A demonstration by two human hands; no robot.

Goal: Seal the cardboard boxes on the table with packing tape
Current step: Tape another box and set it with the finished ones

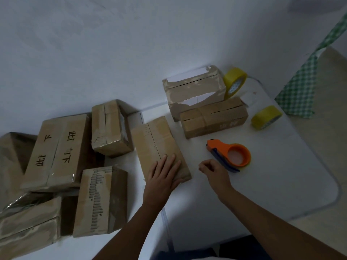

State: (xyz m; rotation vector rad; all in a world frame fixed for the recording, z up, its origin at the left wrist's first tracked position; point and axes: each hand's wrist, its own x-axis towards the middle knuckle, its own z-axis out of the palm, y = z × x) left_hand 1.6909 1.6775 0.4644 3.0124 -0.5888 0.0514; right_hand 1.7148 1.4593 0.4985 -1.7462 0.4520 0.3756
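Your left hand [165, 172] lies flat, fingers straight, on the near end of the box [159, 147] at table [281, 175] centre. Your right hand [214, 170] is curled loosely, holding nothing, just beside the orange tape dispenser [230, 153]. 2 more boxes [195, 91] sit far right w/ 2 yellow tape rolls [234, 81]. Box pile [62, 152] on left.

Single head view, looking steeply down, close over white table [272, 184], toward wall.
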